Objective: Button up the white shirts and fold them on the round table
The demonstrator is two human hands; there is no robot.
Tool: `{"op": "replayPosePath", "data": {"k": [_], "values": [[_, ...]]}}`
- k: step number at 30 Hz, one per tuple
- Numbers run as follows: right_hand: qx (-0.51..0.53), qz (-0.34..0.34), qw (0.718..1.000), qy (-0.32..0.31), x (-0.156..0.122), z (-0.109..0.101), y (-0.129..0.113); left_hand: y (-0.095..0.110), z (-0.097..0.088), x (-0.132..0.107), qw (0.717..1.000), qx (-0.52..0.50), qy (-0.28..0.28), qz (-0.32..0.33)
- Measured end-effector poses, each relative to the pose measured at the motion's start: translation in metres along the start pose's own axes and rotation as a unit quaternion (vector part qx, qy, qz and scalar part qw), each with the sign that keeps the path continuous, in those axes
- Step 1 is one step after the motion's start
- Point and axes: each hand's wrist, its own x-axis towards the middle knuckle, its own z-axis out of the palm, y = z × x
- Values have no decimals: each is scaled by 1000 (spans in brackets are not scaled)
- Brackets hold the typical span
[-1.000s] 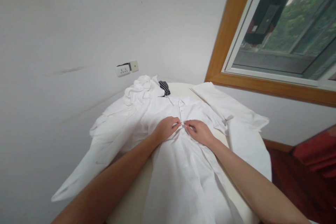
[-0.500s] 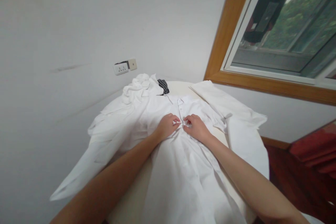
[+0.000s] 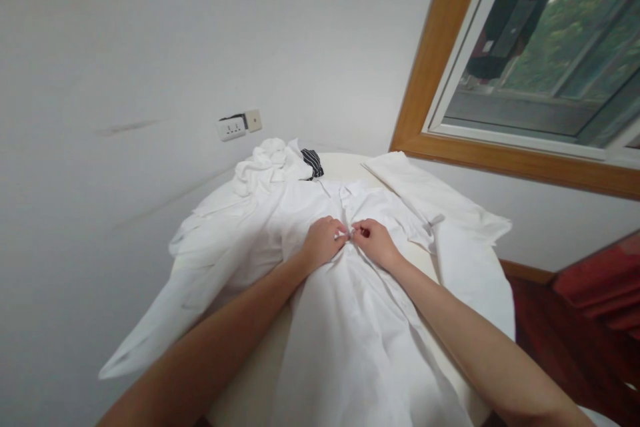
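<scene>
A white shirt (image 3: 345, 333) lies spread on a pale round table, its front edges meeting down the middle and its sleeves out to both sides. My left hand (image 3: 324, 240) pinches the cloth at the front opening from the left. From the right, my right hand (image 3: 374, 240) pinches the facing edge, fingertips almost touching those of the left. Small folds gather in the fabric below the fingers. Whatever small part lies between the fingertips is too small to make out.
Crumpled white cloth (image 3: 265, 163) and a black striped piece (image 3: 313, 163) lie at the table's (image 3: 345, 165) far left. Folded white cloth (image 3: 430, 190) lies far right. Behind are a wall with a socket (image 3: 232, 128) and a wood-framed window (image 3: 520, 163).
Both hands stay at the same spot on the shirt front. The fingertips have drawn slightly closer together, and the right fingers are curled a little more.
</scene>
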Motion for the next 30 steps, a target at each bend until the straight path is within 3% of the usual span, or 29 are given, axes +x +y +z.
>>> {"op": "replayPosePath", "data": {"k": [4, 13, 19, 26, 30], "values": [[10, 6, 1000, 12, -1, 7, 6, 3, 1, 1, 1000, 17, 4, -19], [9, -6, 999, -30, -2, 4, 3, 5, 3, 1, 998, 58, -13, -32], [48, 23, 999, -11, 1, 3, 10, 9, 1, 1, 997, 63, -20, -47], [40, -17, 998, 35, 0, 6, 7, 5, 1, 2, 999, 15, 7, -37], [33, -24, 999, 29, -3, 8, 8, -1, 2, 3, 994, -94, 12, -47]]}}
